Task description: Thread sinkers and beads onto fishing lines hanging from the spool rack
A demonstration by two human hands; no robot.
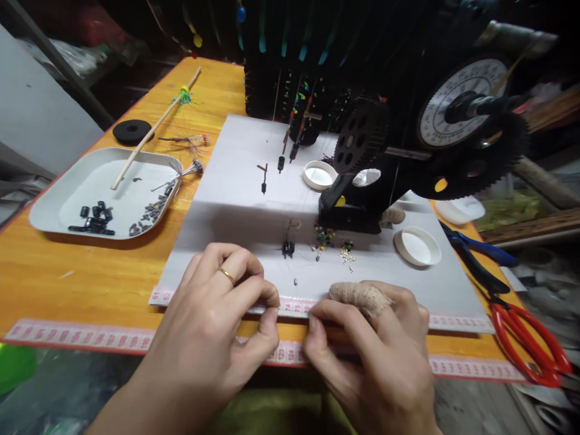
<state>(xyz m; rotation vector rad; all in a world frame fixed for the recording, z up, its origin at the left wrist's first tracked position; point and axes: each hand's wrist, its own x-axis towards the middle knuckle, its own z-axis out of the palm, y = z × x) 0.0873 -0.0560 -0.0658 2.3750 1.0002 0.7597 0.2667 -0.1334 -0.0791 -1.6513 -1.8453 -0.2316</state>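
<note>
My left hand (217,314), with a gold ring (227,276) on one finger, pinches thumb to forefinger at the white board's (199,266) front edge. A short gap to the right, my right hand (376,350) is pinched the same way. Whatever lies between the fingertips is too thin to make out. Beige cloth (357,296) wraps a finger of the right hand. Just beyond the fingertips lie a small grey weight (296,282), black barrel-shaped pieces (288,248), coloured beads (324,235) and tiny pale metal bits (347,255).
A black geared machine with a numbered dial (444,99) stands over the board. At left is a white tray (54,223) of small black and grey parts, with a wooden stick (156,125) across it. Red-handled scissors (521,344) and a round lid (417,246) lie right. Measuring tapes (90,334) line the edges.
</note>
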